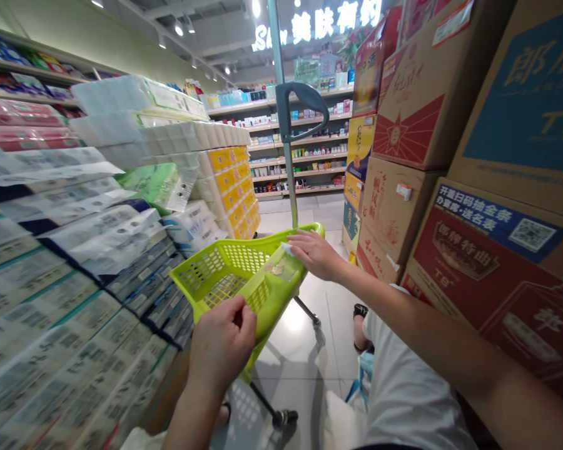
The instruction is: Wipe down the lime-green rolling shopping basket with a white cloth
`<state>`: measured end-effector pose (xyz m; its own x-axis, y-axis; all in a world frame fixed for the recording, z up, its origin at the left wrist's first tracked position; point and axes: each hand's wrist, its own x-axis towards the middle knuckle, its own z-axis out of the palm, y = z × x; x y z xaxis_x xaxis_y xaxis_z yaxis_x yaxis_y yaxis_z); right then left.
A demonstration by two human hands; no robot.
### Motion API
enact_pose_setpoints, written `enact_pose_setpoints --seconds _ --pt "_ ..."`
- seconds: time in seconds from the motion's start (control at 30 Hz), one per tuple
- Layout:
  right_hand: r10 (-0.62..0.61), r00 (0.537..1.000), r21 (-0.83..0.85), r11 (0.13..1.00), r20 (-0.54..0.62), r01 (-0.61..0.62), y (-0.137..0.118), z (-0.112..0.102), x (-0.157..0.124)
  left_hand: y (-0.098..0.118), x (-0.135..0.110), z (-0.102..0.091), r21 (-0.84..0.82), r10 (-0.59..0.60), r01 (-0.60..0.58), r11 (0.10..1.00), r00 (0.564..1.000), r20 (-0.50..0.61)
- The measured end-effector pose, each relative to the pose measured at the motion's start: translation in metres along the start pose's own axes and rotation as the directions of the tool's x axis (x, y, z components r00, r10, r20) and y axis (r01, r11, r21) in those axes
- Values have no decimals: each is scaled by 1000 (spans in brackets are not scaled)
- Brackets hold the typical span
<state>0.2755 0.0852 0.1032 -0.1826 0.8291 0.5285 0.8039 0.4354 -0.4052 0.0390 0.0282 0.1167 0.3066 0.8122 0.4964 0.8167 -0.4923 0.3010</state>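
A lime-green shopping basket cart (197,270) stands in front of me, its perforated basket tilted and its grey handle (304,112) on a tall metal pole. My right hand (313,253) is on the right end of the basket's rim. A small white tissue or cloth (288,249) is pressed under its fingers against the green plastic. Beside the near left corner of the basket, my left hand (223,340) is curled into a fist with the thumb over the index finger. Whatever may be inside that fist is hidden. A label panel (279,269) lies on the rim between the hands.
Stacks of packaged tissue (136,244) rise close on the left. Tall piles of cardboard cartons (403,212) line the right. Shelves of small goods (304,150) stand at the back. Below are the cart's caster (284,417) and a white bag (342,419) near my legs.
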Motion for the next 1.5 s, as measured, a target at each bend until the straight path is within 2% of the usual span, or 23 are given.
enact_pose_setpoints --seconds 0.07,0.13,0.2,0.27,0.33,0.4,0.47,0.53,0.6,0.67,0.73,0.83,0.9,1.0,1.1,1.17,1.23,1.4,1.5 --pt "65 997 10 998 -37 -64 3 0 0 -1 0 1 1 6 -6 1000 1000 -4" --pt "24 999 4 1000 -46 -24 -12 3 -10 -2 -1 2 -3 10 -10 1000 1000 -6" --pt "-113 993 -4 994 -13 113 -37 7 -25 -4 -1 2 -14 12 -12 1000 1000 -3" --pt "-274 961 1 962 28 274 -56 9 -36 -5 -2 2 -24 11 -11 1000 1000 3" --pt "-344 937 3 939 51 345 -60 9 -37 -5 -2 2 -23 12 -12 1000 1000 -4" --pt "-273 961 -5 962 50 274 -48 6 -28 -4 -2 1 -17 20 -21 1000 1000 -22" --pt "-110 993 -19 994 32 110 -28 2 -14 -3 -2 1 -15 36 -37 999 999 -41" --pt "44 999 -34 998 13 -44 -12 -2 -3 -3 -2 2 -13 51 -52 999 997 -54" --pt "110 994 -49 993 -2 -110 -11 -2 -1 -4 -2 2 -10 61 -62 998 996 -62" --pt "56 998 -47 997 11 -56 -25 0 -8 -4 -2 2 -11 64 -65 998 996 -63" --pt "-87 995 -27 996 54 89 -46 4 -18 -5 -2 1 -19 60 -61 998 997 -57" --pt "-250 960 -5 967 129 253 -69 6 -26 -5 -2 1 -25 52 -53 998 997 -52" --pt "-240 956 -5 970 170 244 -68 4 -20 -4 -2 1 -24 46 -48 999 997 -59" --pt "-106 970 -34 993 218 116 -44 -4 0 -2 -2 0 -20 41 -42 999 997 -67" --pt "37 977 -73 997 212 -22 -16 -11 20 1 -1 1 -22 48 -49 999 997 -60" --pt "86 977 -72 995 197 -74 -8 -12 24 1 0 2 -20 49 -51 999 997 -65" --pt "68 979 -62 996 194 -57 -13 -11 20 0 0 3 -20 49 -51 999 996 -70" --pt "-162 964 -17 985 210 170 -57 0 -2 -5 2 3 -39 72 -75 996 994 -76" --pt "-225 947 4 973 229 230 -68 3 -2 -8 1 2 -41 86 -90 995 993 -84"
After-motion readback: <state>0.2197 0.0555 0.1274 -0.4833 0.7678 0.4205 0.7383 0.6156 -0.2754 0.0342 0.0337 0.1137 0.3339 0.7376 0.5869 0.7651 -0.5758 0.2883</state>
